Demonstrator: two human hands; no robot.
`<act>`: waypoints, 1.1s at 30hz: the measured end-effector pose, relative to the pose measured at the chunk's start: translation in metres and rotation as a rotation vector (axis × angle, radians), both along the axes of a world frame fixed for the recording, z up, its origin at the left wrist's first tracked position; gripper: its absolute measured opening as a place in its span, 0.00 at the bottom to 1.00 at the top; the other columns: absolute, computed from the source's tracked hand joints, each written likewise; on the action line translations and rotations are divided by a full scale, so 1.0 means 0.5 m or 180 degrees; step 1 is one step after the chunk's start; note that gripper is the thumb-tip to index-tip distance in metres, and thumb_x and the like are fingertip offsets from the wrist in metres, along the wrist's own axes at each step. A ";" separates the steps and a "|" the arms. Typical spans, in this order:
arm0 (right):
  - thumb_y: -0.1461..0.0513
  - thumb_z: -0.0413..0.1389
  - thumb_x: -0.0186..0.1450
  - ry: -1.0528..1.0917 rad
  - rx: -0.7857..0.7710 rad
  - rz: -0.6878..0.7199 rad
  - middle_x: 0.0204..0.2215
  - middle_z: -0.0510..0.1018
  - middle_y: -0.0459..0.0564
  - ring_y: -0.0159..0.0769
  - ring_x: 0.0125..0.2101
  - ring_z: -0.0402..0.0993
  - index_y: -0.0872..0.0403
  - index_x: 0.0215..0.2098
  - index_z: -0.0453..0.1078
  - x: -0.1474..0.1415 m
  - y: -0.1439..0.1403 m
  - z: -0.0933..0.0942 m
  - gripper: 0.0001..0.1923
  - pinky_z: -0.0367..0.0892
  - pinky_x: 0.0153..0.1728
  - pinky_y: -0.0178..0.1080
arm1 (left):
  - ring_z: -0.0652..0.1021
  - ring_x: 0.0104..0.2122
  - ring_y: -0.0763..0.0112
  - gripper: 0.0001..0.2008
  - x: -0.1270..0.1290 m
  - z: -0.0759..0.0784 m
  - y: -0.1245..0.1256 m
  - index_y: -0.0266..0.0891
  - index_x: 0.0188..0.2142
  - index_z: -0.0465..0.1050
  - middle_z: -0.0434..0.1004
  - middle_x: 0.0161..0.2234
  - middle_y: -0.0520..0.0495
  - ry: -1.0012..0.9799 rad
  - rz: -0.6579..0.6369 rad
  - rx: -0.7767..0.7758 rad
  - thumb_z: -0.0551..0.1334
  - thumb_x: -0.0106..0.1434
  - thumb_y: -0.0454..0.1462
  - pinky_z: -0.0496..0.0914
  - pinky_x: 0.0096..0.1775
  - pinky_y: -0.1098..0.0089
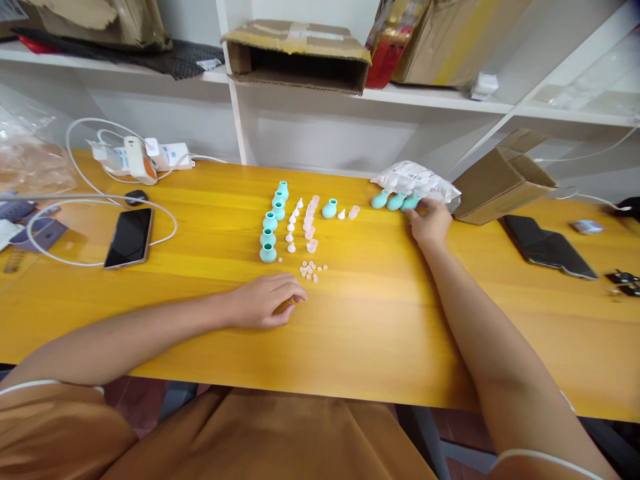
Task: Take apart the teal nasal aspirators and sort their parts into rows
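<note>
My right hand reaches far across the yellow table and its fingers touch a teal rubber bulb, one of three lying at the mouth of a white plastic bag. My left hand rests palm down on the table, fingers loosely curled, holding nothing that I can see. Just beyond it lies a cluster of tiny pink beads. Farther back stand a column of teal bulbs, a row of small white cones and a row of clear pink caps.
A black phone and white cables lie at the left with a white charger. A cardboard box and a dark flat case sit at the right. White shelves with cartons stand behind.
</note>
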State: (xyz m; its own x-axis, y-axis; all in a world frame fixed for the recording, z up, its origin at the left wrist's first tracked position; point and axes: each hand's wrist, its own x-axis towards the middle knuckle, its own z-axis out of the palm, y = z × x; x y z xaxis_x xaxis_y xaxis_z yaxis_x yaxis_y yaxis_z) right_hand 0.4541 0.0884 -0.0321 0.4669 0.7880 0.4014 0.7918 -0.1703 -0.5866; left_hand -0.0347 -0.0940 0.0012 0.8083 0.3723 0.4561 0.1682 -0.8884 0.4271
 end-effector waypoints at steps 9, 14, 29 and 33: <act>0.64 0.71 0.63 0.0256 0.0269 -0.0161 0.44 0.83 0.56 0.43 0.45 0.74 0.54 0.46 0.75 -0.011 -0.006 0.006 0.16 0.67 0.60 0.48 | 0.81 0.42 0.62 0.10 -0.001 -0.001 0.000 0.42 0.53 0.70 0.83 0.42 0.44 0.0111 0.0014 -0.0043 0.59 0.75 0.30 0.76 0.46 0.64; 0.69 0.58 0.69 0.0338 0.0623 -0.0370 0.41 0.76 0.54 0.42 0.40 0.71 0.54 0.50 0.67 -0.021 -0.019 0.010 0.12 0.69 0.51 0.48 | 0.80 0.41 0.63 0.09 0.001 -0.002 0.002 0.41 0.48 0.73 0.83 0.41 0.44 0.0135 -0.0139 0.0081 0.58 0.75 0.28 0.75 0.46 0.64; 0.62 0.55 0.71 -0.0407 0.1032 0.1753 0.32 0.77 0.50 0.42 0.29 0.72 0.49 0.42 0.74 -0.184 -0.098 0.004 0.06 0.75 0.38 0.50 | 0.78 0.40 0.61 0.09 0.004 0.004 0.004 0.42 0.44 0.75 0.83 0.37 0.45 0.0270 -0.0245 0.0131 0.59 0.75 0.27 0.73 0.46 0.63; 0.61 0.56 0.72 -0.0544 0.0853 0.2135 0.53 0.83 0.57 0.43 0.33 0.77 0.48 0.52 0.79 -0.225 -0.124 0.015 0.14 0.81 0.41 0.52 | 0.78 0.41 0.60 0.09 0.004 0.007 0.004 0.42 0.44 0.75 0.83 0.37 0.45 0.0341 -0.0238 0.0073 0.58 0.75 0.28 0.74 0.45 0.62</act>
State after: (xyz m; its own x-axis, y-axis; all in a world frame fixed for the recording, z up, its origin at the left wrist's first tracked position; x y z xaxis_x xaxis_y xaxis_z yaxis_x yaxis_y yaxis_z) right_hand 0.3415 0.0264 -0.0244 -0.1665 0.7468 0.6439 0.7594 0.5136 -0.3993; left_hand -0.0327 -0.0919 0.0046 0.8780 0.2995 0.3734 0.1445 -0.9095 0.3897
